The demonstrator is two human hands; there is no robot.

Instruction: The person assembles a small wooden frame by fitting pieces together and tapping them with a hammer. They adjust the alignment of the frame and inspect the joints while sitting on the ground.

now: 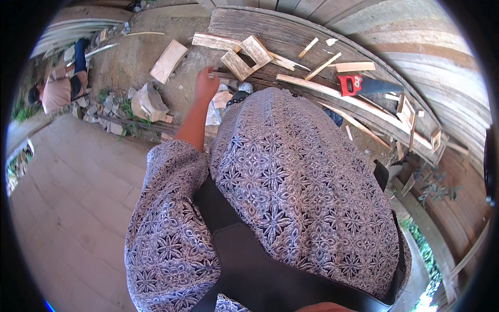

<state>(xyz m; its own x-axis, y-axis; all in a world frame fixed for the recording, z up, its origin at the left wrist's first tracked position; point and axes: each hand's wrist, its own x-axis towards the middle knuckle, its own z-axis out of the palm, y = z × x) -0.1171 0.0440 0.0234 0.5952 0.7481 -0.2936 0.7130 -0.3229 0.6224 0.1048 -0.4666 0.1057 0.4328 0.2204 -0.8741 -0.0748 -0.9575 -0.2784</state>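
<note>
My left hand (206, 83) reaches forward over the ground, fingers loosely bent and a little apart, with nothing visible in them. Just right of it lies a small wooden frame (236, 65) nailed together from short pale boards. A loose wooden block (169, 61) rests on the dirt to the hand's left. Behind the frame is a short length of board (215, 41). My right hand does not show; my patterned shirt fills the middle of the view.
A red-handled handsaw (351, 85) lies on a weathered plank bench (291, 31) among wood strips and offcuts. Smaller wooden frames (405, 111) sit at its right end. A large rock (149, 103) and rubble lie left. Another person (62, 88) is at far left. Board walls rise on the right.
</note>
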